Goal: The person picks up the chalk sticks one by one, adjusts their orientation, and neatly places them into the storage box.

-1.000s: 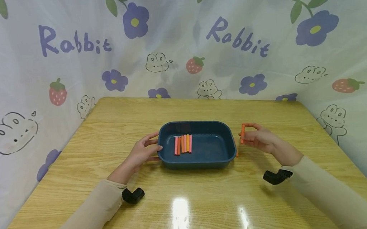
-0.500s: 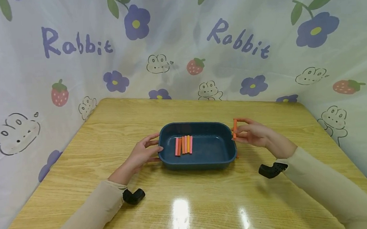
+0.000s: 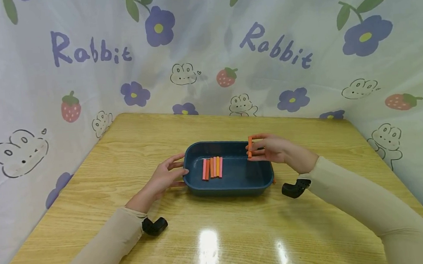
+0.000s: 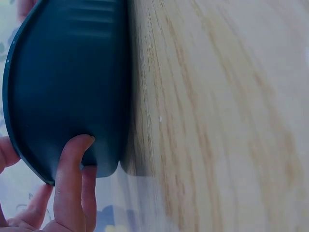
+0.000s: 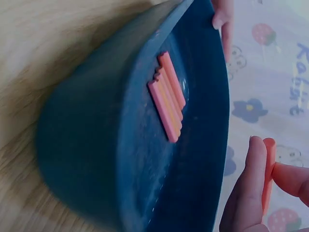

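Note:
A dark blue rectangular tub (image 3: pixel 234 188) with rounded corners stands on the table. My left hand (image 3: pixel 164 176) grips its left end, the thumb over the rim and the fingers against the outer wall (image 4: pixel 63 82). Over the right part of the tub, my right hand (image 3: pixel 274 148) pinches an orange chalk stick (image 3: pixel 250 145) between thumb and fingers, held nearly upright. Inside, toward the left, several pink, orange and yellow chalk sticks (image 3: pixel 214 167) lie side by side in a row; the right wrist view shows the same sticks (image 5: pixel 166 104) on the tub's floor.
The end of another orange stick (image 3: pixel 274 181) shows on the table just outside the tub's right end, mostly hidden by it. Wooden tabletop (image 3: pixel 160 243) surrounds the tub. A printed cloth (image 3: pixel 196 33) hangs behind and at the sides.
My right hand has carried the orange chalk stick leftward, from beside the tub's right end to above its inside. The left hand and the tub stay put.

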`<state>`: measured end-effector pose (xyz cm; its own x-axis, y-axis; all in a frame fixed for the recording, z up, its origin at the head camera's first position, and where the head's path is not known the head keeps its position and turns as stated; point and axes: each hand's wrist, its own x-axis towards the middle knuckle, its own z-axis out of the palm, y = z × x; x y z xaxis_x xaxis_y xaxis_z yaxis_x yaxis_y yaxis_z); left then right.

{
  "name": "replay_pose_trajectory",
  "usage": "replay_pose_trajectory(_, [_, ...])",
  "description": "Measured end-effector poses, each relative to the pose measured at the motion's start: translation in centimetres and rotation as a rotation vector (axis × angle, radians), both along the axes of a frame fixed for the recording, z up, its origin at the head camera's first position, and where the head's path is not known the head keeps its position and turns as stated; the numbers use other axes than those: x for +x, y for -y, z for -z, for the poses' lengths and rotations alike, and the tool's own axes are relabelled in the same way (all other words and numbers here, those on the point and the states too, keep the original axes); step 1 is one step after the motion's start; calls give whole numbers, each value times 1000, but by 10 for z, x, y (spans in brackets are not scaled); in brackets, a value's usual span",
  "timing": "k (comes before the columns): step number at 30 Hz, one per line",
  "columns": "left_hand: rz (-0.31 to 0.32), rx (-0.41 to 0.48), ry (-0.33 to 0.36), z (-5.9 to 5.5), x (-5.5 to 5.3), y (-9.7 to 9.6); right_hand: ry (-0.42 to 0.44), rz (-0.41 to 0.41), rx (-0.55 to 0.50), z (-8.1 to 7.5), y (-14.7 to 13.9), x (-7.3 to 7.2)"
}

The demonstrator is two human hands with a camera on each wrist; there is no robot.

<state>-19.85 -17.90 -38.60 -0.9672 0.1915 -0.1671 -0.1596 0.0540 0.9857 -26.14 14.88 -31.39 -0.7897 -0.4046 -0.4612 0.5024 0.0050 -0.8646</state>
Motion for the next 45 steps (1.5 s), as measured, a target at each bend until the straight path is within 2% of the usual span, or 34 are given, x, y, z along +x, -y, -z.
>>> replay_pose_trajectory(9, [-3, -5, -8, 1, 0, 0, 63, -41, 20, 4, 30, -14])
replay_pose_trajectory(14, [1, -6, -11, 2, -1, 1, 68, -97, 42, 11, 40, -23])
replay_pose_trajectory(22, [5, -9, -9, 3, -3, 1, 75, -231, 104, 21, 52, -32])
replay_pose_trajectory(29, [2, -13, -9, 3, -3, 2, 147, -242, 240, 35, 66, -41])
replay_pose_trajectory(33, [4, -8, -9, 3, -2, 1, 180, -272, 280, 39, 70, -42])
replay_pose_trajectory(42, [6, -2, -8, 3, -2, 1, 192, -287, 383, 40, 78, -42])
replay_pose_trajectory(45, [7, -1, -7, 3, -2, 2, 189, -297, 379, 41, 78, -41])
